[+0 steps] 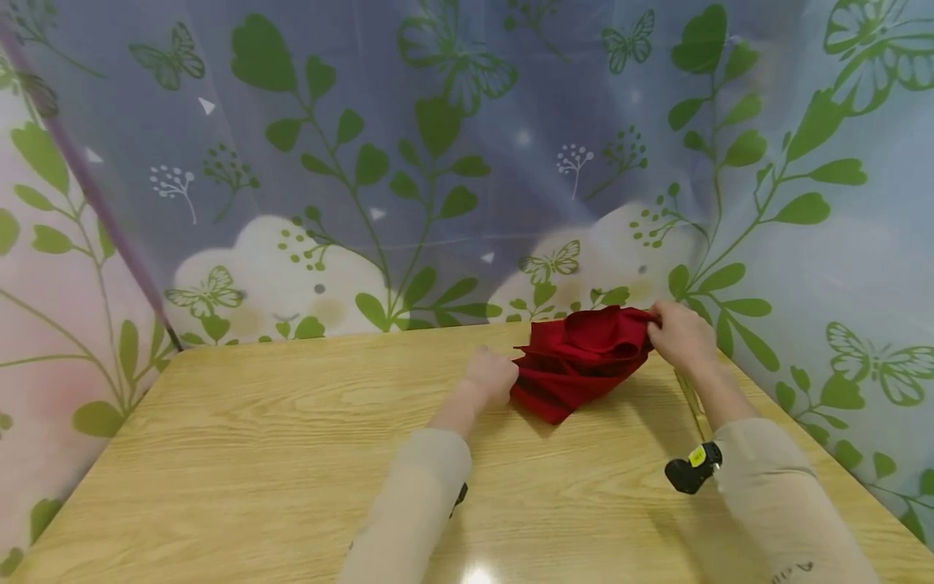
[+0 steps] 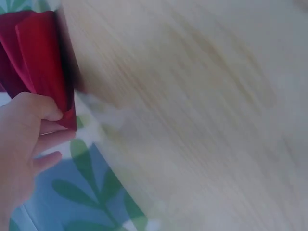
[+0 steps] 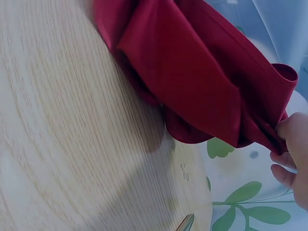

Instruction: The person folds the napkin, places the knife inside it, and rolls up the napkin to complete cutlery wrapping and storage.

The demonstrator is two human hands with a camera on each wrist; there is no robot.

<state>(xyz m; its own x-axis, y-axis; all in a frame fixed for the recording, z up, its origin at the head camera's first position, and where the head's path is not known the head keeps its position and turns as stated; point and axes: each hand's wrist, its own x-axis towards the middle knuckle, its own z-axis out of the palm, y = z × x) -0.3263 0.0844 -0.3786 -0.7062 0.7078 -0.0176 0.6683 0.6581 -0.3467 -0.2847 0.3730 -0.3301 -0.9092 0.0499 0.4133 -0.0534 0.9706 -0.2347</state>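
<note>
A crumpled red cloth (image 1: 576, 349) is stretched between both hands at the back right of the wooden table, its folds bunched and a lower corner hanging down. My left hand (image 1: 492, 375) pinches its left end; in the left wrist view, thumb and forefinger of that hand (image 2: 29, 130) grip a folded edge while the other fingers stick out. At the opposite end, my right hand (image 1: 684, 334) holds a gathered corner. The right wrist view shows the cloth (image 3: 187, 72) drooping in loose folds from the pinching right hand (image 3: 296, 154), with its shadow on the table.
The wooden table (image 1: 255, 438) runs up to a patterned curtain (image 1: 328, 162) at the back and right. A thin golden object (image 1: 693, 405) lies beneath the right wrist. Black wrist gear (image 1: 689, 470) sits by the right sleeve.
</note>
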